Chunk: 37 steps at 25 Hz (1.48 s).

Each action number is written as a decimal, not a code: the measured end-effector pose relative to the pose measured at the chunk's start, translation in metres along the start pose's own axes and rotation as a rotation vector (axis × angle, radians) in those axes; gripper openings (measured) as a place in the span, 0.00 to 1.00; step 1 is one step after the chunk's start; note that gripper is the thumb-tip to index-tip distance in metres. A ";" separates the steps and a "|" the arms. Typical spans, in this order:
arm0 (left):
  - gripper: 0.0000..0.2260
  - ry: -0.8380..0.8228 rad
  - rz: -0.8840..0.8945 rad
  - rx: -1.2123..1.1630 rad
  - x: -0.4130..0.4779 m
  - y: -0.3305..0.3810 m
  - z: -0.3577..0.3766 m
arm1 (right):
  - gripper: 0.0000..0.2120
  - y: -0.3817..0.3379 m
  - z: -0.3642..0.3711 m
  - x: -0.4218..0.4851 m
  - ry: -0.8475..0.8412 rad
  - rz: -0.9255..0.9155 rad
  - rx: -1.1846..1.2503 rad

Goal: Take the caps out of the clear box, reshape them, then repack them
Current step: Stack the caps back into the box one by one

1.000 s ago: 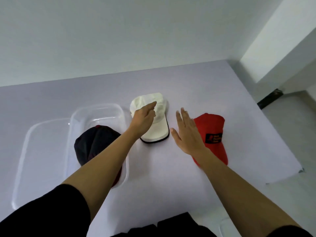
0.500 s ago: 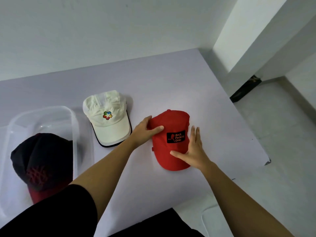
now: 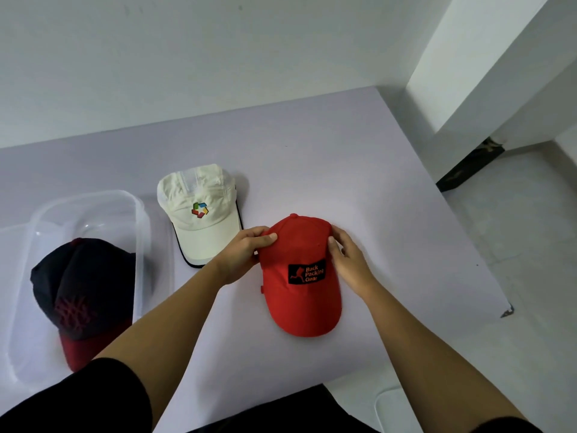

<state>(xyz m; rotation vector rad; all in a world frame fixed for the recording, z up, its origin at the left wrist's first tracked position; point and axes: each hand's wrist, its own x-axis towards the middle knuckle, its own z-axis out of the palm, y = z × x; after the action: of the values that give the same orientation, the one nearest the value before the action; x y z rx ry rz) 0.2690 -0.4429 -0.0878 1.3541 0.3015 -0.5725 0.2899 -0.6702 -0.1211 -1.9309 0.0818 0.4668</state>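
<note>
1. The table (image 3: 343,157) bears everything.
2. The clear box (image 3: 137,232), far left, holds the dark cap (image 3: 81,282).
3. The white cap (image 3: 199,214) lies just right of it.
4. The red cap (image 3: 299,295) lies centre, brim pointing near, long axis near-far.
5. The left hand (image 3: 246,251) and right hand (image 3: 349,260) flank its crown equally, fingers curled gripping either side.

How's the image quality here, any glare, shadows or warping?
Head view: soft, even light; small glare spots on the clear box; a faint shadow right of the white cap; wide-angle bending at the table edges; the red cap reads sharp.
</note>
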 end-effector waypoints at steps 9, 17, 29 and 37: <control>0.10 0.134 0.115 0.334 -0.024 0.005 -0.033 | 0.15 -0.024 0.011 -0.003 0.082 -0.178 0.052; 0.10 0.298 0.358 0.497 -0.035 0.031 -0.031 | 0.11 -0.076 0.005 -0.022 -0.394 -0.140 0.033; 0.39 0.021 0.248 0.473 -0.060 0.052 -0.055 | 0.26 -0.097 -0.006 -0.020 -0.501 -0.072 0.140; 0.32 -0.099 0.001 0.259 -0.083 0.039 -0.061 | 0.12 -0.130 0.006 -0.027 -0.594 -0.058 0.083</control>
<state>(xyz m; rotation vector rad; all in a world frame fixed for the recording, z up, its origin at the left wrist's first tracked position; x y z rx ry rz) 0.2293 -0.3614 -0.0246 1.5681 0.1489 -0.6930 0.2985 -0.6171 0.0000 -1.6404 -0.3331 0.9601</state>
